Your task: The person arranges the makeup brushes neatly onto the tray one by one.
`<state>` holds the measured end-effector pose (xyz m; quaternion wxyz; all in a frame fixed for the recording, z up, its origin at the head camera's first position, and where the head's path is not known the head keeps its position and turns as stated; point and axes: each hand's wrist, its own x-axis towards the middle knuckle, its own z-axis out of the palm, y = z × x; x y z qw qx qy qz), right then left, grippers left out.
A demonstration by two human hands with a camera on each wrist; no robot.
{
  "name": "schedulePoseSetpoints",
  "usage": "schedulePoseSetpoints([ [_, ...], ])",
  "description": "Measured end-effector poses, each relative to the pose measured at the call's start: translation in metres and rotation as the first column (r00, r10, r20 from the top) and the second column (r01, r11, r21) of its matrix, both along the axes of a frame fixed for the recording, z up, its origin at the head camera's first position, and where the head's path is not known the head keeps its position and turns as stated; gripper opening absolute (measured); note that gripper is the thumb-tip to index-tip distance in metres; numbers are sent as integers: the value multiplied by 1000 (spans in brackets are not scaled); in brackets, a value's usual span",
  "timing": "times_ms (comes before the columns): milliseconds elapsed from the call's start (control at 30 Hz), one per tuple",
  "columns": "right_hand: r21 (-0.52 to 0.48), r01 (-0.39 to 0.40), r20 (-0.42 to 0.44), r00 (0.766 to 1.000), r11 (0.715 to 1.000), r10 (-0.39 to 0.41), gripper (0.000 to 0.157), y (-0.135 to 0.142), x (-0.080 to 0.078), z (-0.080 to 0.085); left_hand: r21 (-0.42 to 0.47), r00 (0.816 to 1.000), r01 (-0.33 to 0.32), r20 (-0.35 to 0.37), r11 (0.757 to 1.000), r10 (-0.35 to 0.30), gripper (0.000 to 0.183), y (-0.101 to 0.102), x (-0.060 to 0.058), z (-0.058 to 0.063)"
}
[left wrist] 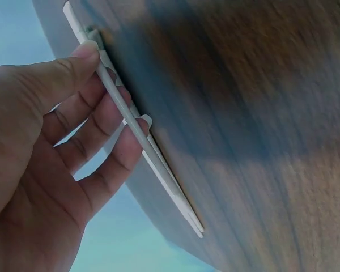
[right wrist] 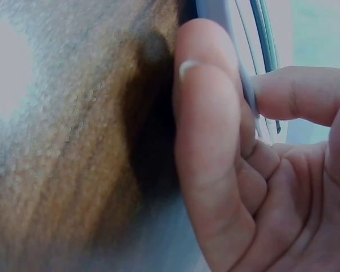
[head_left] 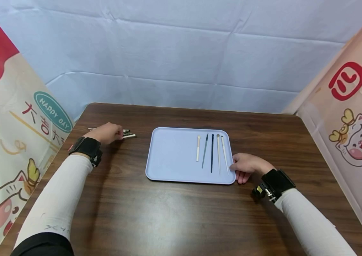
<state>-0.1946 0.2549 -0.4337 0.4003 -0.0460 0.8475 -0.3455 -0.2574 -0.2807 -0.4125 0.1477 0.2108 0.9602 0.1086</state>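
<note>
At the table's far left, my left hand (head_left: 107,133) is over a small group of slim brushes (head_left: 129,136), partly hidden by the hand. In the left wrist view its thumb and fingers pinch a thin white-handled paintbrush (left wrist: 137,129), whose bristles cannot be made out; another pale stick lies close behind it. My right hand (head_left: 248,165) grips the right edge of a pale blue tray (head_left: 171,153), thumb on the rim and fingers curled beneath. Several brushes lie side by side on the tray's right half, among them a black one (head_left: 212,153) and a short cream one (head_left: 198,148).
The tray sits flat on a dark brown wooden table (head_left: 161,217). A pale cloth (head_left: 174,53) hangs behind the far edge, and printed cloths hang at the left (head_left: 5,142) and right (head_left: 353,149).
</note>
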Motion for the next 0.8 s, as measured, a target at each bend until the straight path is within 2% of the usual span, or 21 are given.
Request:
schedulePoseSetpoints([
  [233, -5, -10, -5, 1000, 1000, 10, 7, 0, 0, 0, 9, 1000, 6, -2, 1000, -5, 13, 10, 0, 6],
  [500, 4, -13, -12, 1000, 1000, 13, 7, 0, -1, 1, 51, 999, -36, -5, 998, 36, 15, 28, -2, 9],
  [800, -1, -16, -2, 1000, 1000, 16, 8, 1, -2, 0, 45, 998, -49, -28, 998, 50, 18, 48, -4, 15],
])
